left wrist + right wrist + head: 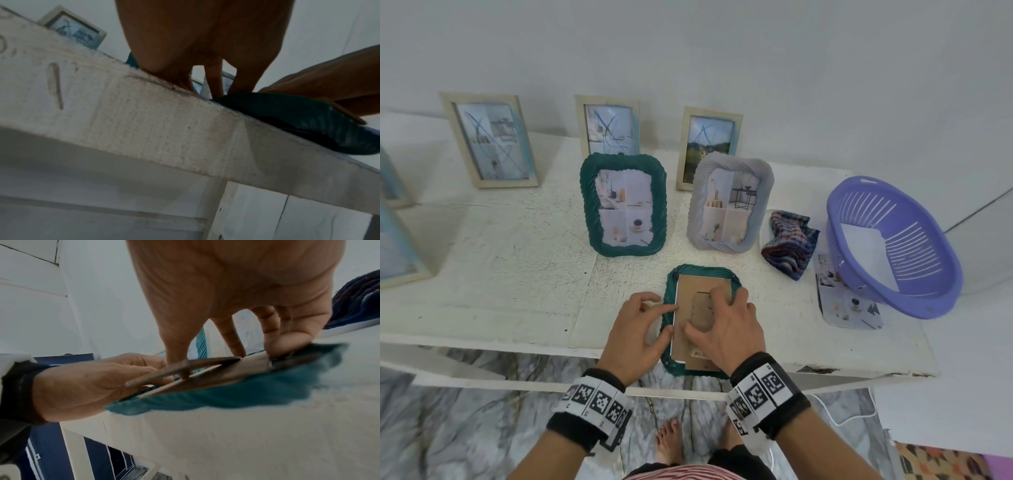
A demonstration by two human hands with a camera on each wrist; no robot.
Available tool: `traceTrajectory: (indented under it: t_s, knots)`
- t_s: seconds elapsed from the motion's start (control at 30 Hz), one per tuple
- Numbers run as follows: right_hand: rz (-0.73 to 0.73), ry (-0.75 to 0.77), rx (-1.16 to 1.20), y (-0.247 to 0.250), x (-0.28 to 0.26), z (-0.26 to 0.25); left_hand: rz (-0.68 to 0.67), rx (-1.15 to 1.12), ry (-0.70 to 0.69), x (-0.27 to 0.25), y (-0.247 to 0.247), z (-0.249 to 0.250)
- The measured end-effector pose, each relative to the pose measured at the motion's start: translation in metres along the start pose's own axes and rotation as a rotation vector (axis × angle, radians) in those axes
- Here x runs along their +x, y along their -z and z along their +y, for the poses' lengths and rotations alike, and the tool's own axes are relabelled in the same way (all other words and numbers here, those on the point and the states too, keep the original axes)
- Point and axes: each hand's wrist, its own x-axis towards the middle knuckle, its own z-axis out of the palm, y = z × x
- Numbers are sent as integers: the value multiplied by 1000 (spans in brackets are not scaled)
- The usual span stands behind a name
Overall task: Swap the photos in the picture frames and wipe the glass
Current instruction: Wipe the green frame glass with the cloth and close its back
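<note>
A teal frame point(669, 284) lies face down at the white table's point(500, 274) front edge, its brown backing board point(698, 284) up and partly overhanging. My left hand point(671, 318) pinches the board's left edge, where a white photo edge shows. My right hand point(703, 310) grips the board, thumb at the raised stand flap point(700, 313) and fingers curled over its right edge. The right wrist view shows the flap point(185, 368) lifted off the board point(226, 374) above the teal rim point(246, 395). In the left wrist view my fingers point(213, 78) meet the frame point(298, 121).
A teal frame point(623, 205) and a grey frame point(729, 202) stand behind, with three wooden frames point(489, 140) along the wall. A checked cloth point(789, 243), a purple basket point(914, 240) and a loose photo point(849, 305) lie to the right.
</note>
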Motion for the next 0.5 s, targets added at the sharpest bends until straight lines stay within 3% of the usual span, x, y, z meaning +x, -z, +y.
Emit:
traceTrajectory:
  t_s: [0.2, 0.33, 0.4, 0.5]
  knots:
    - [42, 51, -20, -4, -6, 6, -86, 147, -187, -3, -5, 12]
    - [44, 169, 96, 1, -10, 23, -61, 217, -165, -2, -8, 10]
    - [125, 266, 178, 4, -16, 40, -58, 242, -178, -2, -9, 10]
    - [149, 421, 143, 1, -33, 70, -57, 237, -177, -4, -10, 7]
